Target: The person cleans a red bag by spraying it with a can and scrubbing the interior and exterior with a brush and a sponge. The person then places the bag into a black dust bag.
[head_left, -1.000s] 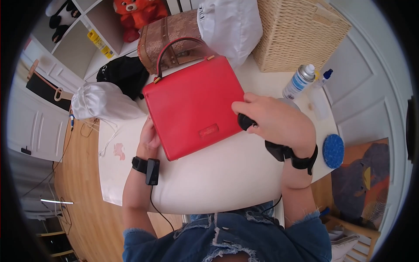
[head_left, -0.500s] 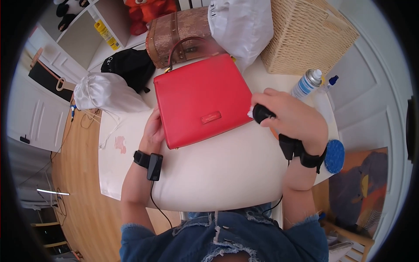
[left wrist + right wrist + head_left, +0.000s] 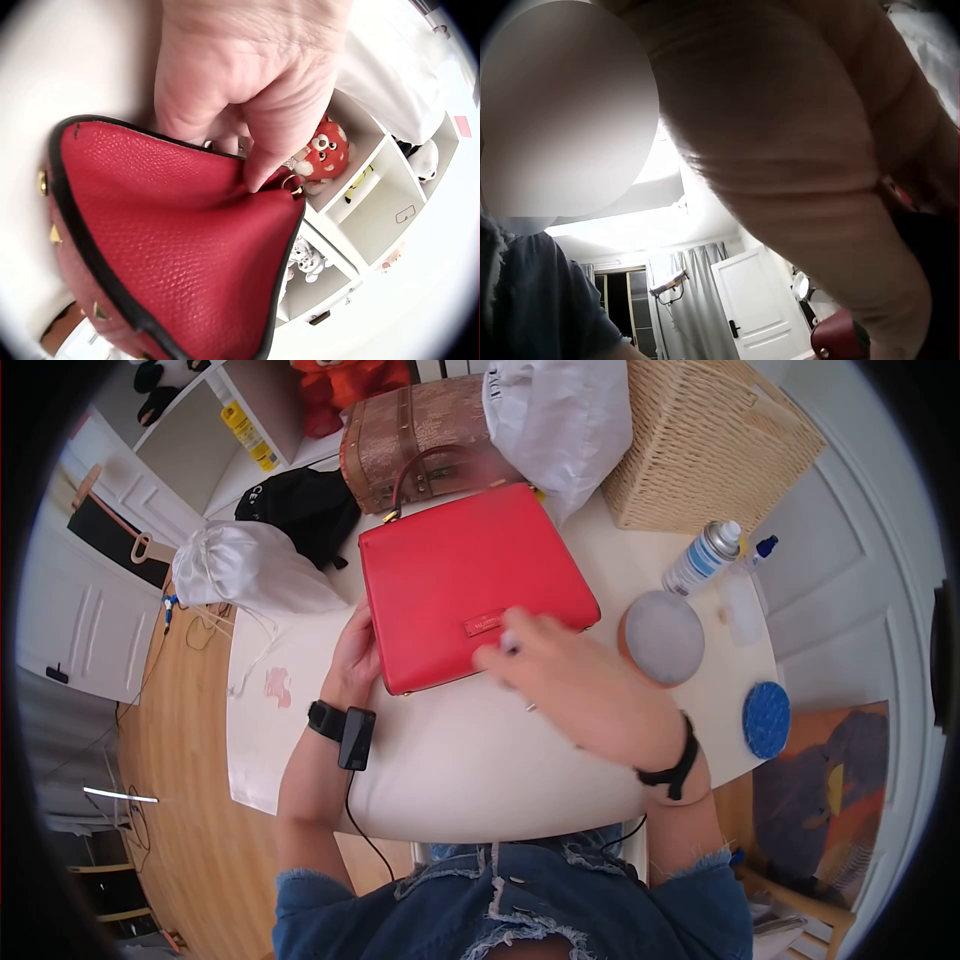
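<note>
A red handbag [image 3: 470,575] with a dark-edged top handle stands tilted over the white table, its small name plate toward me. My left hand [image 3: 356,652] holds it by its left side. In the left wrist view, the left thumb presses into the folded red side panel [image 3: 180,225] near a gold ring, with other fingers behind the edge. My right hand [image 3: 570,680], blurred, is over the lower front of the bag beside the name plate. It grips a small black brush, mostly hidden now; a dark part of it [image 3: 922,255] shows in the right wrist view.
A grey-topped round container [image 3: 663,638], a blue round pad [image 3: 767,720] and a spray can [image 3: 703,557] stand at right. White [image 3: 255,570] and black [image 3: 300,510] cloth bags lie at left. Behind are a brown patterned case [image 3: 415,435] and a wicker basket [image 3: 690,440].
My right hand has moved left from the bag's right edge to its lower front, uncovering the grey-topped container. The bag has tipped back slightly; my left hand keeps its hold.
</note>
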The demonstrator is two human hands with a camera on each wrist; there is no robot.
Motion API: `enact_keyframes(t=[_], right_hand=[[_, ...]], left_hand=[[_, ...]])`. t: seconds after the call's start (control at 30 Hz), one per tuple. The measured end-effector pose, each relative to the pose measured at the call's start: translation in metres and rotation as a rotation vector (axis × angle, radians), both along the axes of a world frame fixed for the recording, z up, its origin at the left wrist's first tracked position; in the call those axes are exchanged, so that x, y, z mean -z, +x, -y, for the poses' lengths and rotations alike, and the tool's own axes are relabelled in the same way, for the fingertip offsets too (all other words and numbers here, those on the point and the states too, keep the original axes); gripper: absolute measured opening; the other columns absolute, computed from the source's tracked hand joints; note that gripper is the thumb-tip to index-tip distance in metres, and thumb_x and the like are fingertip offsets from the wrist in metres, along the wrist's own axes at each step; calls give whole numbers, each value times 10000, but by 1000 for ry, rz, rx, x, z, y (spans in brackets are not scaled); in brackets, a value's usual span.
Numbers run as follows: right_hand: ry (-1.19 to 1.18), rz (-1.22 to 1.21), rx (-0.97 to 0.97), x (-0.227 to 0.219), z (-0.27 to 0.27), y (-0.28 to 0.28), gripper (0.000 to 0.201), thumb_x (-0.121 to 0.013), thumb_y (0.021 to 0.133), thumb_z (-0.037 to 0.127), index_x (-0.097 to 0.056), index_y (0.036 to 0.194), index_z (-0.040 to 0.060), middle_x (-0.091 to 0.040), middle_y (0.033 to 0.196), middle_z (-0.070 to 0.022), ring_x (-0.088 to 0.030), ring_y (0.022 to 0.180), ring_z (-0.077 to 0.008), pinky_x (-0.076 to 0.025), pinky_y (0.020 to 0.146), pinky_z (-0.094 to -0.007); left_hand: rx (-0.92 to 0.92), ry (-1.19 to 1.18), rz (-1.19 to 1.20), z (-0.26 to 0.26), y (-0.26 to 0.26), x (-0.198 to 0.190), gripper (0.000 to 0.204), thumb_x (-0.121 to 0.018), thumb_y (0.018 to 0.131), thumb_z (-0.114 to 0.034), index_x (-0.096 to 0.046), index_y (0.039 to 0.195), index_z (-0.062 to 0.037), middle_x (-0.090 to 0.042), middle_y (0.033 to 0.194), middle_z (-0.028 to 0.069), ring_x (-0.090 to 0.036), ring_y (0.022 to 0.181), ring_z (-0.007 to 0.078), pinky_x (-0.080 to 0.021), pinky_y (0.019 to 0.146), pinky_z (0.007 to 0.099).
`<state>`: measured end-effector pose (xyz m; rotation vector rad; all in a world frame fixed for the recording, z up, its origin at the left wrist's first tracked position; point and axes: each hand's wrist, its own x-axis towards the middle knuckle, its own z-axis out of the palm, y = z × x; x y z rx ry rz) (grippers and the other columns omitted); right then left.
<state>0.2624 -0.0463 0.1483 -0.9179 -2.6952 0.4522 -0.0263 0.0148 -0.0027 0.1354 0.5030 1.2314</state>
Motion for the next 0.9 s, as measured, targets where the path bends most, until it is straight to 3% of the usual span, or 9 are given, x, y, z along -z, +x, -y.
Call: enact_keyframes(t=[0.1,0.17,0.3,0.37,0.47,0.6,0.77,0.83,0.9], right_hand=[[-30,-71,144,3,-15,33,247,-543,807,9,-488,1046,39,-480,986,-168,-571,903,-346,-466,760,-422],[-45,170,374,-17,-20,41,279,-552,768,-4,-520,1045,18,-510,1000,-190,-558,948,-365,-476,752,-425],[-87,143,263,-14,-19,33,282,-557,769,-7,-510,1045,22,-505,1008,-187,-568,935,-361,-474,747,-441],[-138,27,10,-1,-13,10,310,-589,778,-10,-477,1064,27,-467,997,-170,-546,961,-358,-462,765,-423],[34,46,-83,12,1,-23,310,-588,775,-5,-478,1064,22,-462,1017,-170,-537,994,-352,-476,768,-414],[0,-22,-143,11,-2,-20,327,-596,766,-4,-483,1072,24,-473,1029,-163,-551,981,-338,-486,771,-406],[-119,59,108,-14,-23,27,268,-584,817,53,-481,1063,19,-522,999,-190,-581,918,-379,-490,766,-435],[-145,116,356,-18,-28,36,271,-597,818,63,-482,1061,28,-528,990,-194,-581,898,-396,-483,772,-433],[-106,115,291,-17,-27,31,270,-599,817,62,-482,1056,23,-525,990,-193,-582,901,-389,-487,765,-434]], left_hand=[[-37,-1,45,4,7,-9,389,-436,977,-25,-409,1363,-57,-542,1266,160,-611,1104,242,-564,902,374],[-47,12,65,4,6,-11,405,-434,977,-24,-397,1379,-62,-536,1274,156,-609,1107,236,-564,903,366],[15,76,87,0,0,0,432,-437,977,-26,-373,1402,-69,-515,1300,147,-592,1131,226,-545,939,367],[31,79,99,-1,-1,2,440,-436,978,-28,-364,1410,-72,-510,1307,147,-584,1143,225,-537,952,370],[35,98,67,0,1,-1,450,-421,983,-31,-345,1425,-73,-500,1320,147,-570,1163,228,-525,969,385],[48,136,78,1,2,-3,469,-401,986,-26,-315,1444,-78,-468,1360,155,-554,1185,231,-516,980,381],[64,253,133,3,5,-8,511,-407,977,-9,-278,1466,-85,-429,1404,147,-530,1215,234,-503,996,374],[113,345,130,3,6,-10,548,-424,967,-3,-251,1479,-93,-418,1416,137,-526,1220,237,-500,998,372],[111,348,138,3,5,-9,561,-432,963,0,-241,1482,-95,-416,1417,138,-526,1220,238,-496,1001,374]])
